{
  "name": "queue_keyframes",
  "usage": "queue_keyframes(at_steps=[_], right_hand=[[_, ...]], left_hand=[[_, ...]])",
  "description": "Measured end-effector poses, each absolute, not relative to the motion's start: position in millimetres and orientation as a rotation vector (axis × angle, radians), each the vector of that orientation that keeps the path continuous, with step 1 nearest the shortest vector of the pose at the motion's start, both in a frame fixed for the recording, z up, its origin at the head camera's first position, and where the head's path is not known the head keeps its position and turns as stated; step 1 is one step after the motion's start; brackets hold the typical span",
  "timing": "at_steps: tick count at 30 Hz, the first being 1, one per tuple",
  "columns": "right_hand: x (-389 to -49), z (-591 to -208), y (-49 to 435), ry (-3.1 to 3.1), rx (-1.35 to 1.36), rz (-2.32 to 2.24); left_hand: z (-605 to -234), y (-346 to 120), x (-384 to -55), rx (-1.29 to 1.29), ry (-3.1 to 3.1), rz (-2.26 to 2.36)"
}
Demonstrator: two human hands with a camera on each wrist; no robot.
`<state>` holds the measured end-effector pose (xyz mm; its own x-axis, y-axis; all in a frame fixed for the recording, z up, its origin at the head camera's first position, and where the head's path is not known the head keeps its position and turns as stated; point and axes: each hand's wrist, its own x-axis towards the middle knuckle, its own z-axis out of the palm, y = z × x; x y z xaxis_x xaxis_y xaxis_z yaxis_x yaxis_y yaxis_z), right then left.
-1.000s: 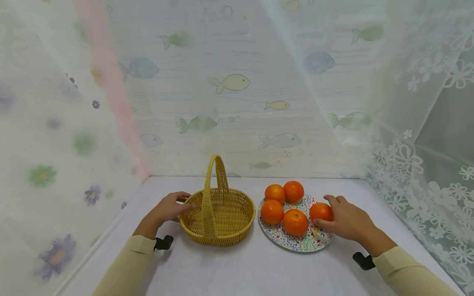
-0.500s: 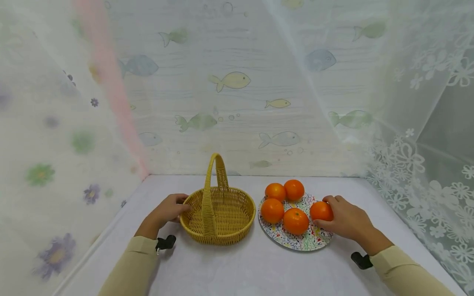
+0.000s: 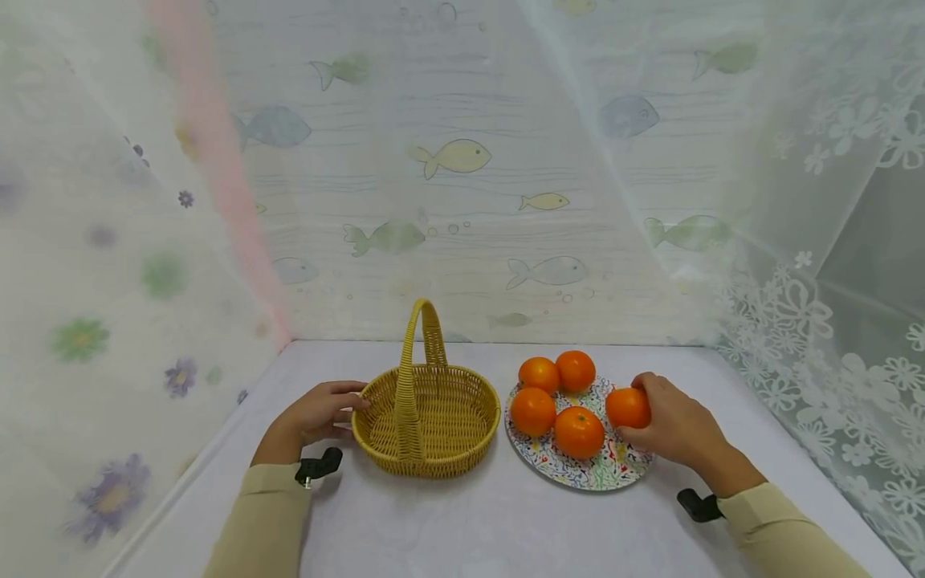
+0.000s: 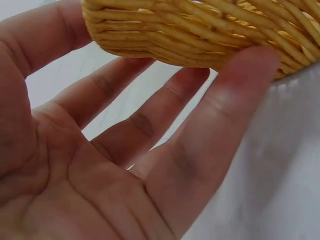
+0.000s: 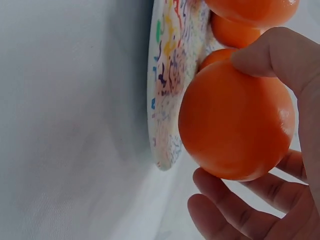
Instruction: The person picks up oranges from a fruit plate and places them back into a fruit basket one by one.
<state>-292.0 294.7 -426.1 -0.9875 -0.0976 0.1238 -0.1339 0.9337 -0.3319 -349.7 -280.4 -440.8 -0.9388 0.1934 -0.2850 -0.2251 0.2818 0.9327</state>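
My right hand (image 3: pixel 675 421) holds an orange (image 3: pixel 628 408) at the right side of the patterned plate (image 3: pixel 607 477). In the right wrist view the thumb lies on one side of this orange (image 5: pixel 235 125) and the fingers curl under the other, with the plate's edge close by. Several more oranges (image 3: pixel 578 432) sit on the plate's left part. My left hand (image 3: pixel 315 413) is at the left side of a yellow wicker basket (image 3: pixel 426 461) with an arched handle. In the left wrist view its extended fingers (image 4: pixel 235 90) touch the woven wall (image 4: pixel 165 32) from outside. The basket holds nothing.
A white cloth covers the table (image 3: pixel 433 530). Behind it hangs a pale curtain (image 3: pixel 462 233) printed with fish. Flowered fabric (image 3: pixel 130 385) closes the left side and lacy sheer fabric (image 3: pixel 802 353) the right. The basket stands just left of the plate.
My right hand has closed further round the orange, which sits slightly higher. My left hand has drawn back a little from over the basket's rim.
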Motion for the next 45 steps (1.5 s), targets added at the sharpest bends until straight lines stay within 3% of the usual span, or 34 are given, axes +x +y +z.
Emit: queue_keyframes(at_steps=[45], right_hand=[[-310,-373,215,-2.616,0.408,1.080]], left_hand=[[-456,-289,-345,0.006,2.022,1.851]])
